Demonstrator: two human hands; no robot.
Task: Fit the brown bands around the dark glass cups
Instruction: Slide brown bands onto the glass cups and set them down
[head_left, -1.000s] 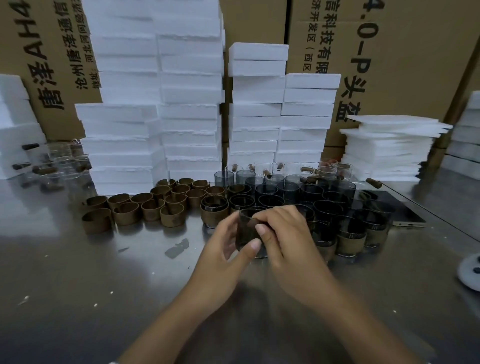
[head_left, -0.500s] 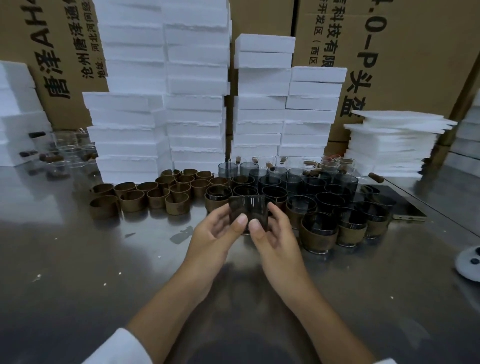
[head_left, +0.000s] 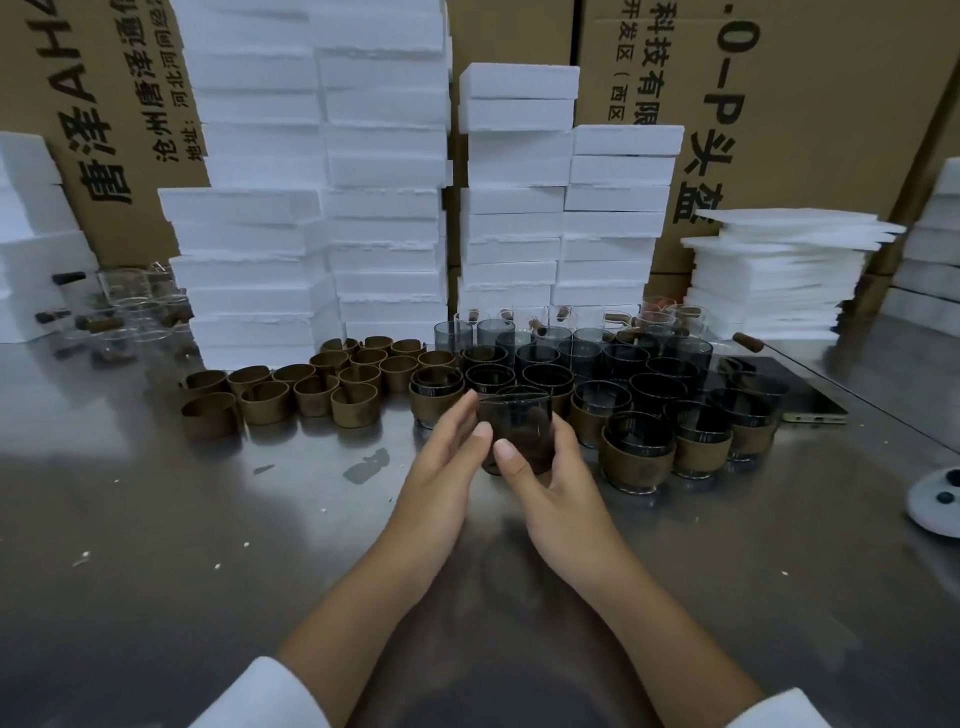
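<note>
While right hand (head_left: 550, 483) is curling round smooth cylindrical dark glass cup (head_left: 514, 426), thumb on front, left hand (head_left: 447, 457) is pressing straight fingers (head_left: 457, 415) against its side, just in front of banded cups (head_left: 636, 457). Brown bands (head_left: 358, 405), open rings, standing leftward on steel table (head_left: 156, 519).

Bright steel, smoky glass, matt brown bands

The table (head_left: 156, 571) is smooth grey metal with a soft sheen that mirrors the stacks. The dark glass cup (head_left: 519, 421) at near centre is smoky, translucent and glossy, as are the dark glass cups (head_left: 657, 389) behind it. The brown bands (head_left: 265, 402) to the left look matt, like leather or cork. Far back, white foam blocks (head_left: 384, 208) are matt with ragged edges, in front of dull brown cardboard boxes (head_left: 831, 130) printed in black. Clear glass cups (head_left: 130, 312) gleam at far left.
</note>
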